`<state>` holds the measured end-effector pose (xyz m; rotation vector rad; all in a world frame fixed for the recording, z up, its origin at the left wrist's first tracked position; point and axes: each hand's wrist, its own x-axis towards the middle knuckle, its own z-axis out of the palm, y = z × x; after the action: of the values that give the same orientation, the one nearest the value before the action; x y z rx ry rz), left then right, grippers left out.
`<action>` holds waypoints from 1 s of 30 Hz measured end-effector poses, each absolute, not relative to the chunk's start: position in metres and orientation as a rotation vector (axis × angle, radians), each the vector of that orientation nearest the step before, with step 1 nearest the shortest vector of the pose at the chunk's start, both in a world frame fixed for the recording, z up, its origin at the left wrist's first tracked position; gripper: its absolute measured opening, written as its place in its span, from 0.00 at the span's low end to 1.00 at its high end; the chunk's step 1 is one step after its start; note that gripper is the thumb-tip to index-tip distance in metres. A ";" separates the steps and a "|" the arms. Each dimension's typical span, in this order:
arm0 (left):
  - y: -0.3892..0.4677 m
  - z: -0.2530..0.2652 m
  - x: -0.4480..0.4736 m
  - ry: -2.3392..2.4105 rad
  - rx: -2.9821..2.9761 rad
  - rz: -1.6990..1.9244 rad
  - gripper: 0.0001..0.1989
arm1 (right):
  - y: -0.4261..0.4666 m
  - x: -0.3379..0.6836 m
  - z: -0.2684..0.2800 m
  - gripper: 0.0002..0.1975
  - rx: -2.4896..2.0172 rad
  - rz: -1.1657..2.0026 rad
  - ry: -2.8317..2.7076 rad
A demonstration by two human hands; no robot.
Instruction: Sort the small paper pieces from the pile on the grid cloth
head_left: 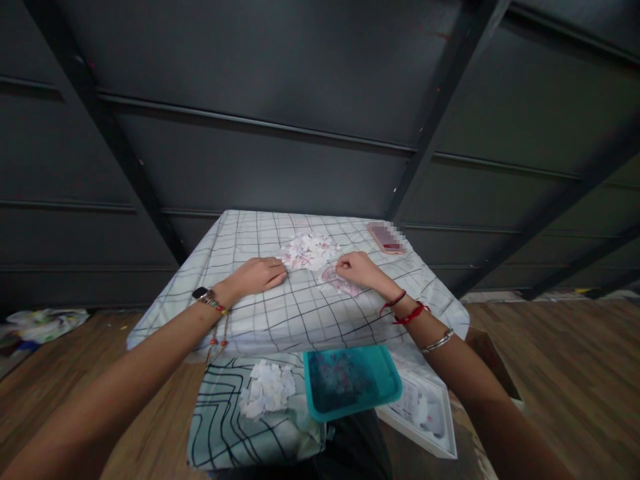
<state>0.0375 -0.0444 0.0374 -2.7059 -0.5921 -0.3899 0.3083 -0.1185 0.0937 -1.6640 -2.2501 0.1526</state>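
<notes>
On the checked white tablecloth (295,313) lies a heap of small white paper scraps (313,249), some with reddish marks. My left hand (260,275) rests palm down at the heap's left edge, its fingers loosely stretched. To the right of the heap, my right hand (361,269) has its fingers pinched together just above a thin, see-through sheet with pink print (343,285). Whatever is between those fingertips is too small to make out. Closer to me, a second pile of white scraps (269,389) sits on a grey-green patterned cloth (225,417).
A teal plastic tub (393,385) with dark, smeared contents stands near my lap, beside an open white box (447,427) holding papers. The phone (386,238) lies at the table's far right corner. A dark panelled wall (280,167) rises behind the table.
</notes>
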 end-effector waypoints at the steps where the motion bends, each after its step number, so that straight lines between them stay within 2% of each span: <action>1: -0.044 0.037 0.038 -0.593 -2.706 -0.390 0.16 | -0.119 0.309 0.095 0.08 -1.666 0.173 -2.260; 21: -0.043 0.037 0.037 -0.610 -2.716 -0.380 0.16 | -0.140 0.317 0.095 0.09 -1.525 0.369 -2.239; 30: -0.044 0.038 0.038 -0.608 -2.733 -0.386 0.16 | -0.151 0.326 0.097 0.08 -1.598 0.363 -2.250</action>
<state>0.0377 -0.0436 0.0378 -2.7331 -0.6083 -0.3855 0.3257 -0.1513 0.0968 -1.5977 -2.2504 0.3631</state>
